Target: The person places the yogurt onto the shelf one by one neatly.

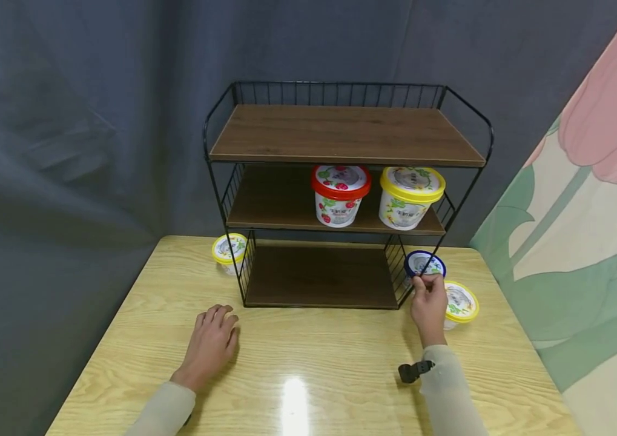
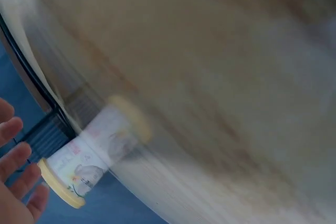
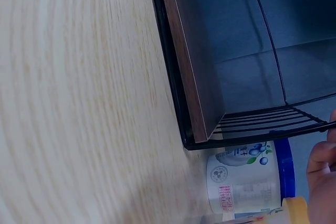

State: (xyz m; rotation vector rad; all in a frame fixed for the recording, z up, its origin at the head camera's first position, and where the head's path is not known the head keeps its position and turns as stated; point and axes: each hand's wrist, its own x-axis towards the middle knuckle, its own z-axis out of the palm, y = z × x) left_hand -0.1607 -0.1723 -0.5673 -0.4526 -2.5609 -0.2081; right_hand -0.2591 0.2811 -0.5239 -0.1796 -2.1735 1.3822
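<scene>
A black wire rack with brown wooden shelves stands on the table. My right hand pinches its right front post between thumb and fingers, near the bottom shelf; part of the grip is cut off in the right wrist view. Just behind that hand is a tub with a blue lid, and beside it a yellow-lidded tub. My left hand is low over the table at the left, fingers spread and loosely bent, holding nothing. Another yellow-lidded tub stands beyond it, by the rack's left side.
On the middle shelf sit a red-lidded tub and a yellow-lidded tub, right of centre. A grey curtain hangs behind the wooden table. Flower-patterned fabric borders the right side.
</scene>
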